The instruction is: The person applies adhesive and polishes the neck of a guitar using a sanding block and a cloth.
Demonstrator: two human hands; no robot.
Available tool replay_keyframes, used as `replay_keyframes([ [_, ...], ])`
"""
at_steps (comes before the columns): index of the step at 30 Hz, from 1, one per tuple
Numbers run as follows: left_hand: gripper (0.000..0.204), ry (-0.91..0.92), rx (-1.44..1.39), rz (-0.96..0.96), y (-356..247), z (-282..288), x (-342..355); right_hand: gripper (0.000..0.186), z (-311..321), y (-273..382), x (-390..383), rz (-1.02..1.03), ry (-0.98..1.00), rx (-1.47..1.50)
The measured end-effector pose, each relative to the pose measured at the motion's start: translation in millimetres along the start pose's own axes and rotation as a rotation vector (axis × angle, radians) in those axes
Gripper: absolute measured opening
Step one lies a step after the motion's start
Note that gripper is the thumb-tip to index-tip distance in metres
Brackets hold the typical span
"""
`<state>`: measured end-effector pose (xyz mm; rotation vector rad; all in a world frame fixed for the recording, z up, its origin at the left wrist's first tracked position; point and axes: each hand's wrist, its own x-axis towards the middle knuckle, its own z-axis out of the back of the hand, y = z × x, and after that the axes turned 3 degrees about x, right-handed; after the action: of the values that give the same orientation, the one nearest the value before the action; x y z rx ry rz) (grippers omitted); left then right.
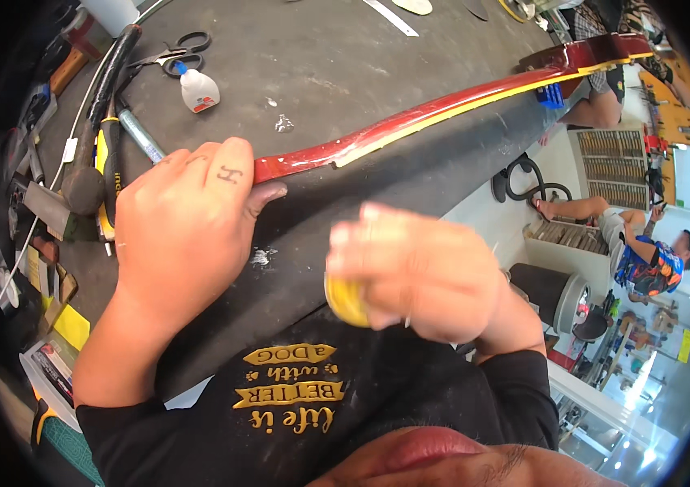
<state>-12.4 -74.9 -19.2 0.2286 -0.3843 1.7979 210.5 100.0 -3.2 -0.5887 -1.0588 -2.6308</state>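
A long, glossy red guitar neck (410, 116) slants up to the right across the dark workbench, a yellow strip (442, 118) running along its near edge. My left hand (187, 215) is closed around its left end, thumb underneath. In front of my chest, my right hand (434, 272) is blurred by motion and apart from the neck. Its fingers curl around a round yellow thing (347, 300) that looks like a tape roll, mostly hidden by them. A blue block (550, 96) sits under the neck toward its right end.
Beyond my left hand lie a small white bottle (200, 91) with a blue tip, black scissors (192, 42) and a yellow-and-black handled tool (106, 166). More tools and a cable crowd the left. Another person (649, 260) sits at the right, beyond the bench edge.
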Motion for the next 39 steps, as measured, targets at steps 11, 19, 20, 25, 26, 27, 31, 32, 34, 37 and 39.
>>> replay_keyframes([
  [11, 0.037, 0.001, 0.018, -0.019, 0.1, 3.1, -0.8, 0.042, 10.8, -71.4, -51.4, -0.032, -0.366, -0.131],
  [19, 0.039, -0.022, -0.01, -0.04, -0.6, 1.3, 2.8, 0.083, 62.1, -155.4, -9.4, -0.467, -1.389, 0.493],
  [20, 0.039, -0.016, -0.001, -0.036, -0.5, 3.2, 3.0, 0.096, 61.3, -166.1, -9.6, -0.541, -1.331, 0.474],
  [25, 0.025, 0.276, -0.472, 0.194, 19.5, 35.9, 15.3, 0.089, 56.9, -177.5, -4.8, -0.372, -1.428, 0.535],
  [26, 0.023, 0.283, -0.58, 0.301, 30.1, 47.4, 21.8, 0.089, 56.8, -177.3, -3.2, -0.324, -1.449, 0.542],
  [27, 0.023, 0.209, -0.609, 0.385, 51.2, 44.3, 24.0, 0.089, 57.4, -177.9, -2.8, -0.278, -1.471, 0.546],
  [31, 0.035, -0.023, -0.567, 0.493, 94.6, 11.3, 32.8, 0.098, 50.2, -170.9, 1.5, -0.299, -1.418, 0.55],
  [32, 0.04, 0.063, -0.412, 0.459, 91.3, 9.2, 35.9, 0.098, 52.4, -176.1, -0.4, -0.298, -1.421, 0.549],
  [34, 0.039, 0.163, -0.448, 0.492, 80.0, 7.7, 43.7, 0.093, 56.7, -189.8, -6.1, -0.246, -1.453, 0.532],
  [37, 0.034, 0.282, -0.488, 0.495, 84.9, -7.0, 41.7, 0.092, 57.7, -196.5, -10.0, -0.246, -1.429, 0.515],
  [39, 0.034, 0.223, -0.533, 0.416, 85.8, -6.8, 40.3, 0.091, 56.9, -198.0, -10.6, -0.24, -1.419, 0.509],
])
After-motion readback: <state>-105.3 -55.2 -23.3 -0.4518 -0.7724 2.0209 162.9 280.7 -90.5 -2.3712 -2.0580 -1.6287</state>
